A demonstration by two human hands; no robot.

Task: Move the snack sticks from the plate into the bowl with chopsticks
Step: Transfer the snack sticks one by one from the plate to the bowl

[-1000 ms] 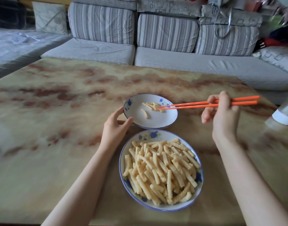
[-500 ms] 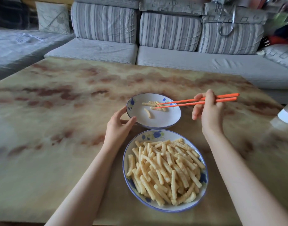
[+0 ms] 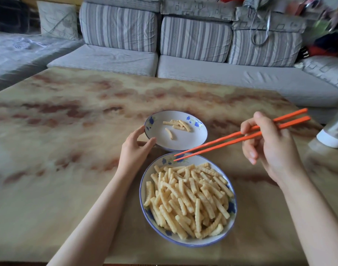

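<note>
Right hand (image 3: 269, 148) grips the chopsticks (image 3: 231, 140), tips slightly parted and empty over the plate's (image 3: 142, 198) far rim; sticks (image 3: 189, 198) heap just nearward, many lying across the tips' line; left hand (image 3: 134, 150) clasps the bowl (image 3: 183, 144).

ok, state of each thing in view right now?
bowl: on table, few snack sticks inside
plate: heaped with snack sticks
chopsticks: tips empty, slightly apart, above plate's far rim
left hand: grips bowl rim
right hand: holds chopsticks
</note>
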